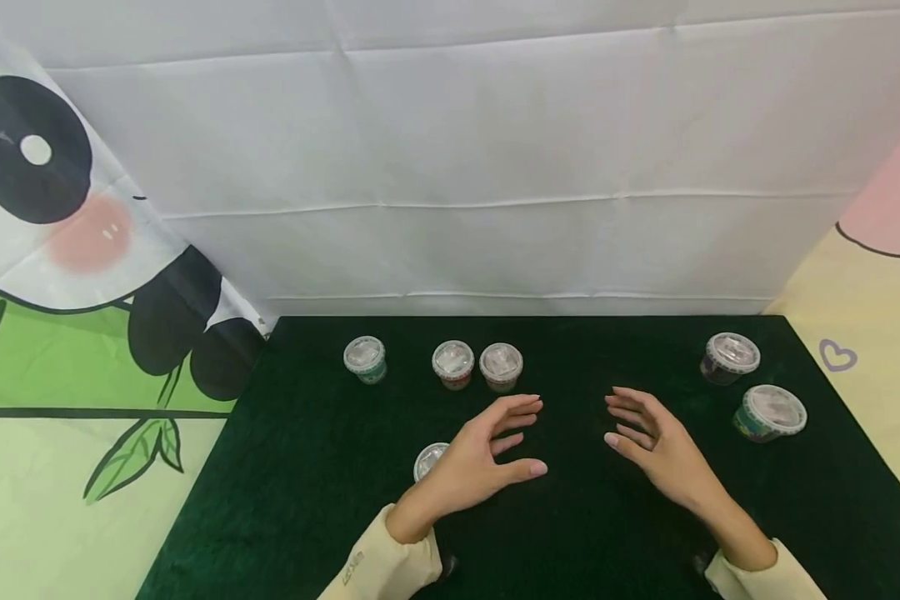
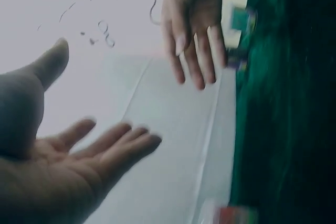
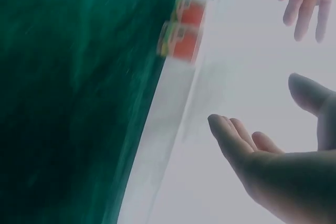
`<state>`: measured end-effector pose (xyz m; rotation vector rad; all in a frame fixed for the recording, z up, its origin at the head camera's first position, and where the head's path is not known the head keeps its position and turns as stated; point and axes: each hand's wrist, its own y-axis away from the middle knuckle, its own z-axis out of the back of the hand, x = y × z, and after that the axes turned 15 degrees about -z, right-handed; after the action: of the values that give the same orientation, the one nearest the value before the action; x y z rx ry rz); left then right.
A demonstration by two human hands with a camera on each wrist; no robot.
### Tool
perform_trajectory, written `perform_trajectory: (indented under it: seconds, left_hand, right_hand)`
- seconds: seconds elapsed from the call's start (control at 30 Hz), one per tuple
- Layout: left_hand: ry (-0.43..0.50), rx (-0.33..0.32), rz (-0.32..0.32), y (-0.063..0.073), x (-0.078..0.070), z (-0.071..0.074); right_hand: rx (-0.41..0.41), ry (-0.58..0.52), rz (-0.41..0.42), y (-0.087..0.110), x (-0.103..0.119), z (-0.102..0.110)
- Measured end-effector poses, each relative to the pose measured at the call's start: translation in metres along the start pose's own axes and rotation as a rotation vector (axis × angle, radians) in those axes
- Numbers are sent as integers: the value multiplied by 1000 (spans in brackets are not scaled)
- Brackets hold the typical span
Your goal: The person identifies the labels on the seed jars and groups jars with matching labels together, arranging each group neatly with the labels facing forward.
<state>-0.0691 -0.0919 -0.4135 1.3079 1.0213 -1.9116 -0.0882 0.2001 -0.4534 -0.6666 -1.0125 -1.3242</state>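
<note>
Both hands hover over a dark green cloth, palms facing each other, with nothing held. The left hand [image 1: 480, 458] has its fingers extended and its thumb apart. Under its wrist a lidded tub [image 1: 429, 457] is partly hidden. Just beyond those fingers stand two small tubs with clear lids and reddish sides, a left one [image 1: 453, 364] and a right one [image 1: 501, 367]. The right hand [image 1: 663, 450] has relaxed, slightly bent fingers. To its right are a green-sided tub [image 1: 771, 413] and a dark-sided tub [image 1: 732, 357]. In the left wrist view, the left hand [image 2: 79, 166] shows an empty palm.
Farther left stands a teal tub [image 1: 365, 358]. The green cloth [image 1: 585, 533] covers the table up to a white fabric backdrop [image 1: 495, 167]. Printed cartoon sheets hang at the left [image 1: 60, 350] and right sides.
</note>
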Motion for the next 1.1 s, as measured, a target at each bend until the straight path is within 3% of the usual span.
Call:
perform_trajectory:
  seconds: [0.23, 0.5, 0.8, 1.1]
  left_hand:
    - [49, -109, 75, -17, 15, -49]
    - [110, -77, 153, -34, 30, -95]
    - [137, -93, 220, -51, 47, -119]
    - [85, -97, 216, -76, 52, -139]
  right_hand:
    - [-76, -11, 45, 7, -25, 22]
    - [-183, -2, 69, 13, -45, 42]
    - [-281, 11, 51, 17, -61, 63]
    - [-433, 62, -90, 27, -78, 90]
